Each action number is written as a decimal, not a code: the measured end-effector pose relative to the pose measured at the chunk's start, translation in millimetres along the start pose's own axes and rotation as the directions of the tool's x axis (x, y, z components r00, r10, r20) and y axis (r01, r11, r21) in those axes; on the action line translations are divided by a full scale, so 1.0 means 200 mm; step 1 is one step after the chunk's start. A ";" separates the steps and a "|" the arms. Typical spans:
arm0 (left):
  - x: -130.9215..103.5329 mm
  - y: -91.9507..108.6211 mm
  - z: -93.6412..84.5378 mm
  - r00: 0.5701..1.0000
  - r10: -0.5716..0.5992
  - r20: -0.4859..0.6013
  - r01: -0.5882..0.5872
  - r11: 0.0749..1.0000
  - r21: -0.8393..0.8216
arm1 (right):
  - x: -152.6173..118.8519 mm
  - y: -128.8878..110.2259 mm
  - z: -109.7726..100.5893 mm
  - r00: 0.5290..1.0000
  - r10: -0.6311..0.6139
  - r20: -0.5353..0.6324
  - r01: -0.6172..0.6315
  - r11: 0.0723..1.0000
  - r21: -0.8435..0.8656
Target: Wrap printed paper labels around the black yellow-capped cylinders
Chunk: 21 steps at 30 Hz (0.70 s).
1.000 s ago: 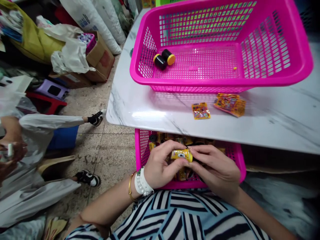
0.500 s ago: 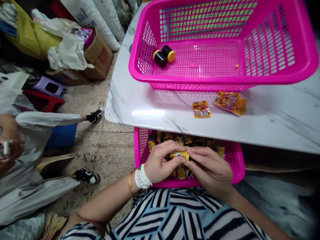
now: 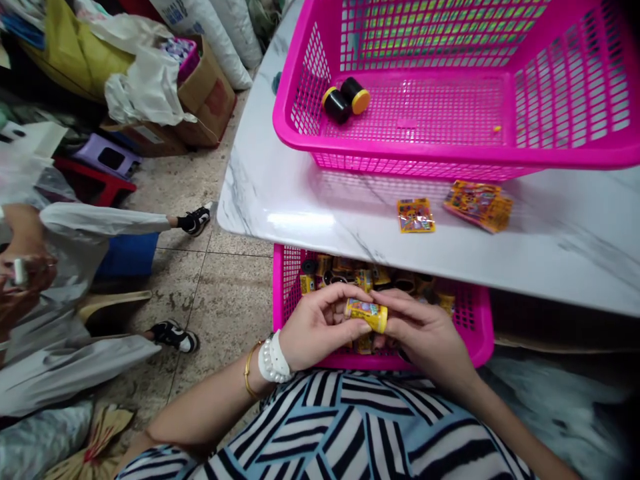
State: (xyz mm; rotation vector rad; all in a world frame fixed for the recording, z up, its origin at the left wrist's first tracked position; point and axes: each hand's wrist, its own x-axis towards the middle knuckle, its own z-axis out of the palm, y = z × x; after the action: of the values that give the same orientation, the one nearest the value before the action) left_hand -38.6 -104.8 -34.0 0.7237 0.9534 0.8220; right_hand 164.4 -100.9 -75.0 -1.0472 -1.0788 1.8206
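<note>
A small yellow canister [image 3: 366,315] with a printed label lies sideways between my hands, over the lower pink basket [image 3: 487,327]. My left hand [image 3: 315,327] grips its left part between thumb and fingers. At its right end, the fingers of my right hand [image 3: 425,327] pinch the yellow rim. The fingers hide parts of the canister. Under my hands the basket holds many similar labelled yellow-and-black canisters [image 3: 307,283], partly covered by my hands and the table edge.
On the white marbled table [image 3: 310,207] stands a large pink basket [image 3: 410,150] with two black canisters [image 3: 337,105]. Before it lie a single orange printed wrapper [image 3: 416,215] and a stack of wrappers [image 3: 477,205]. A seated person [image 3: 75,267] is at the left, near cardboard boxes [image 3: 207,93].
The canister has turned so more of its label and its right end show. My hands have shifted slightly around it. The whole view has moved a little.
</note>
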 end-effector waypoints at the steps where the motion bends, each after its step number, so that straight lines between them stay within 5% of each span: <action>1: 0.00 0.00 0.00 1.000 -0.025 0.017 0.026 0.999 -0.021 | 0.00 0.00 -0.01 1.000 0.002 0.013 -0.002 1.000 0.006; 6: 0.02 0.03 -0.01 0.975 -0.145 0.171 0.148 0.989 -0.003 | -0.02 0.00 -0.04 0.987 -0.157 -0.040 0.153 0.984 -0.091; 10: 0.03 0.02 -0.01 0.975 -0.155 0.160 0.161 0.987 -0.021 | -0.02 -0.03 -0.04 0.969 -0.227 -0.098 0.212 0.967 -0.144; 16: 0.05 0.01 0.01 0.947 -0.263 0.182 0.274 0.961 -0.039 | -0.01 -0.13 -0.04 0.968 -0.237 0.086 0.251 0.938 -0.239; 21: 0.05 -0.01 0.02 0.932 -0.305 0.194 0.315 0.949 -0.021 | -0.02 -0.14 -0.04 0.937 -0.344 0.064 0.348 0.893 -0.286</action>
State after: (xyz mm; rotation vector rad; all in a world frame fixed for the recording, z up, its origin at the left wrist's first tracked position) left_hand -31.6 -98.0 -38.9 0.5761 0.8443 0.4881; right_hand 178.4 -91.6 -50.5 -0.9366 -1.4745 1.4094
